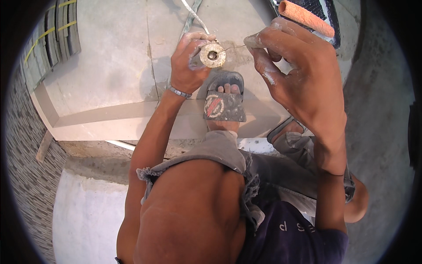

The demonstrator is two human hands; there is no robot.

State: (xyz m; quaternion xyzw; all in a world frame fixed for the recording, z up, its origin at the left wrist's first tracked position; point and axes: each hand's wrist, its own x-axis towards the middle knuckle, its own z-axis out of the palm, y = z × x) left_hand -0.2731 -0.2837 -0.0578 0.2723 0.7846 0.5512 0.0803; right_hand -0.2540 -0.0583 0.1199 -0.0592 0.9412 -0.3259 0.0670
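My left hand (pixel 191 59) is wrapped round a pale, paint-crusted cylinder (pixel 204 59), seen end-on, with a dark hole in the middle of its round face. To the right of it, my right hand (pixel 299 66) pinches a thin dark strand (pixel 235 46) between thumb and forefinger. This strand, a wire or thread, runs across to the hole in the cylinder. Whitish smears cover the fingers of both hands. Behind the left hand, a white cord or rod (pixel 195 16) stretches up and away; its lower end is hidden.
An orange paint roller sleeve (pixel 307 19) lies on a dark tray (pixel 337 37) at the far right. Strapped grey slabs (pixel 55 37) stand at the far left. My sandalled foot (pixel 225 99) rests on the pale tiled step (pixel 105 66), near its front edge.
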